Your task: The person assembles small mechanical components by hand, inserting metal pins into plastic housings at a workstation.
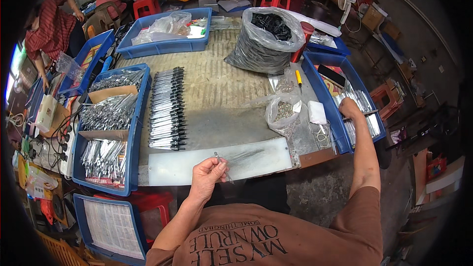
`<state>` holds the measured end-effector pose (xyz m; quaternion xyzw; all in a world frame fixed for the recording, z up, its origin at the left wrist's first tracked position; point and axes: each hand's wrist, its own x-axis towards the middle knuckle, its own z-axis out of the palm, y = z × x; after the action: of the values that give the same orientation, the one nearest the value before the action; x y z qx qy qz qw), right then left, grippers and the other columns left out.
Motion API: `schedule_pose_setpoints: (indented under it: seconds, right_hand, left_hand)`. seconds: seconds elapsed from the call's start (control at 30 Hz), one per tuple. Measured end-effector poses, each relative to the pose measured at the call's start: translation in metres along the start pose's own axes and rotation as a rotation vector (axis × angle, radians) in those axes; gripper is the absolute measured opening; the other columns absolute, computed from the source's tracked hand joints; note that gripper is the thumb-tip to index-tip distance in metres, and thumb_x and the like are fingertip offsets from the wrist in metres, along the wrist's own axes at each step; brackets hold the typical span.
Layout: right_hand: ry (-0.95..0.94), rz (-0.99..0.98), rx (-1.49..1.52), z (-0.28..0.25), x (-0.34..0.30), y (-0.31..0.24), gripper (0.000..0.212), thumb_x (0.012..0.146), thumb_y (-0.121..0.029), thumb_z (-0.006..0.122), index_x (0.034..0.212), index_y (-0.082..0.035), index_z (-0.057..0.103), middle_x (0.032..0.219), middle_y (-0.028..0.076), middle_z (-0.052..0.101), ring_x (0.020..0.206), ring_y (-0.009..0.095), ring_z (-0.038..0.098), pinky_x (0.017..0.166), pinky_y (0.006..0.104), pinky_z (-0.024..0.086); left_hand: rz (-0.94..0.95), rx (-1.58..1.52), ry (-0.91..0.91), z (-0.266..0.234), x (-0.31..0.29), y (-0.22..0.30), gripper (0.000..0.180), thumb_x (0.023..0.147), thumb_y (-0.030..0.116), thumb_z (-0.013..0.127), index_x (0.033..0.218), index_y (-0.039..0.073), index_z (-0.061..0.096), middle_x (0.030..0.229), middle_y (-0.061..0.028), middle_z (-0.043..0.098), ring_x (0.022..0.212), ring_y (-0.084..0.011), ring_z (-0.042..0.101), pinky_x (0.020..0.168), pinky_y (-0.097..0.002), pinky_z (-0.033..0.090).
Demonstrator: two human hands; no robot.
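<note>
My left hand (209, 173) pinches a thin metal rod (222, 166) between thumb and fingers, over the front edge of the table and its pale work strip (261, 156). Off to the right, my right hand (350, 109) is down in a blue tray (315, 80), on a bundle of slender silver rods (362, 99). Its fingers look curled, but their tips and anything in them are hidden. Left of the middle, a neat row of silver rods with black ends (166, 108) lies on the table.
A divided blue tray (135, 160) of silver and black parts stands left. Behind are a blue tray with plastic bags (170, 45) and a sack of black parts (261, 51). Small fittings in a bag (283, 112) and a yellow-handled tool (298, 78) lie rightward. A person (49, 34) works far left.
</note>
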<state>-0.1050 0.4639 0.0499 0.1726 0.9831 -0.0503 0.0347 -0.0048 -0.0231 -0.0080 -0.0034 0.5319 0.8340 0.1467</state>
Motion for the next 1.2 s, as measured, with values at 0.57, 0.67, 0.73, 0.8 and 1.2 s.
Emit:
schedule_pose_setpoints:
  seconds: [0.57,0.67,0.73,0.8,1.2]
  right_hand:
    - [-0.146,-0.391,1.184,0.004,-0.147,-0.171,0.005,0.081,-0.006,0.056,0.086,-0.004,0.056,0.071,-0.003,0.053,0.060,0.003,0.048,0.053,0.0190,0.040]
    - [-0.430,-0.474,1.239,0.038,-0.177,-0.204,0.009,0.082,-0.004,0.057,0.088,0.000,0.054,0.072,-0.004,0.051,0.062,0.003,0.046,0.054,0.0191,0.038]
    - [-0.599,-0.463,1.412,0.052,-0.192,-0.221,0.008,0.084,-0.004,0.055,0.089,0.001,0.053,0.070,-0.003,0.050,0.061,0.003,0.044,0.052,0.0183,0.037]
    - [-0.607,-0.518,1.364,0.061,-0.199,-0.229,0.008,0.085,-0.006,0.055,0.088,0.001,0.053,0.069,-0.003,0.051,0.061,0.003,0.045,0.053,0.0187,0.037]
    - [-0.785,-0.512,1.477,0.083,-0.213,-0.245,0.009,0.087,-0.010,0.054,0.089,-0.001,0.053,0.077,0.001,0.055,0.064,0.005,0.048,0.056,0.0198,0.041]
  left_hand:
    - [0.010,-0.005,-0.055,0.007,0.001,0.004,0.015,0.086,0.014,0.058,0.085,0.000,0.060,0.075,-0.0057,0.058,0.060,-0.0091,0.052,0.054,-0.0216,0.046]
    - [0.013,-0.017,-0.071,0.009,0.002,0.004,0.015,0.085,0.014,0.058,0.083,-0.001,0.061,0.076,-0.0053,0.058,0.062,-0.0090,0.053,0.055,-0.0218,0.046]
    - [0.026,0.001,-0.071,0.010,0.000,0.005,0.015,0.085,0.013,0.059,0.083,-0.001,0.061,0.075,-0.0048,0.058,0.061,-0.0087,0.053,0.055,-0.0216,0.047]
    - [0.012,-0.003,-0.073,0.010,-0.002,0.005,0.015,0.085,0.013,0.059,0.084,-0.001,0.062,0.075,-0.0042,0.058,0.061,-0.0086,0.053,0.055,-0.0214,0.047]
    - [-0.031,-0.085,-0.091,0.008,-0.003,-0.004,0.013,0.084,0.012,0.060,0.088,0.000,0.063,0.072,-0.0015,0.058,0.060,-0.0070,0.053,0.053,-0.0199,0.047]
